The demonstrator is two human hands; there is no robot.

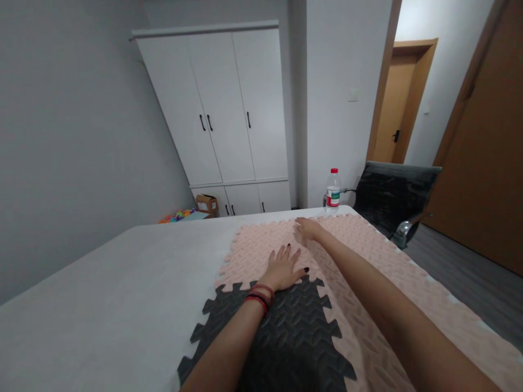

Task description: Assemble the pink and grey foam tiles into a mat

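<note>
My left hand (pixel 281 269) lies flat with spread fingers on a pink foam mat (pixel 245 247), close to its jigsaw seam with a black foam mat (pixel 294 326). Red and dark bands circle that wrist. Farther out, my right hand (pixel 309 228) has its fingers bent down at the edge of the right-hand pink foam mat (pixel 408 283), seemingly gripping it; the fingertips are partly hidden. A shaded, sloping strip of this mat runs beneath my right forearm. The black mat's right-hand teeth lie along pink material.
The mats rest on a white table (pixel 122 283). At its far edge stands a red-capped plastic bottle (pixel 333 190). A black chair (pixel 392 196) is to the right. Behind are a cardboard box (pixel 207 204), colourful items (pixel 177 216) and a white wardrobe (pixel 220 109).
</note>
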